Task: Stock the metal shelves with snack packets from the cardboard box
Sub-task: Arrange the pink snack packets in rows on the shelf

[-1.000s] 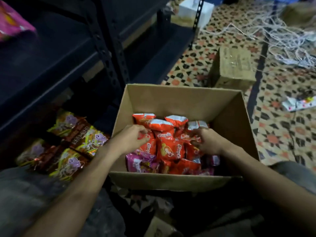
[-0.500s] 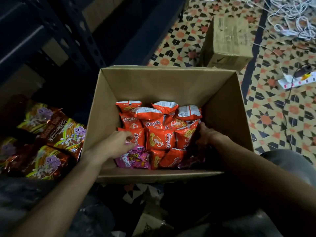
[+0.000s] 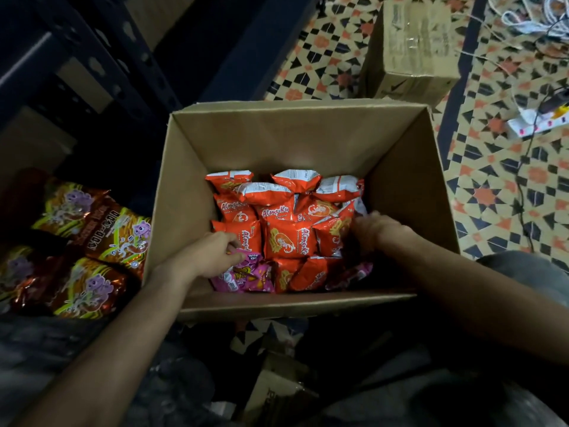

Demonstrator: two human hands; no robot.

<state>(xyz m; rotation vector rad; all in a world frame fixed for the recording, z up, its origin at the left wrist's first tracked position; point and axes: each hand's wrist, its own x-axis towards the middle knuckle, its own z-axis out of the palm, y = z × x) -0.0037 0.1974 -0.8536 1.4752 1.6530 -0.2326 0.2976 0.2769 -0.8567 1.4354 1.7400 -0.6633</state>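
An open cardboard box sits on the floor in front of me, holding several orange snack packets and pink packets along its near side. My left hand is inside the box at the left, fingers curled onto the edge of an orange packet above the pink one. My right hand is in at the right, fingers curled round the right-hand orange packets. The dark metal shelves stand at the upper left.
Brown and green snack packets lie on the lowest shelf level to the left of the box. A closed cardboard carton stands on the patterned floor behind. White cords and a power strip lie at the right.
The view has tilted down and closer to the box. Both hands have stayed among the packets, the left one sliding lower toward the pink packet.
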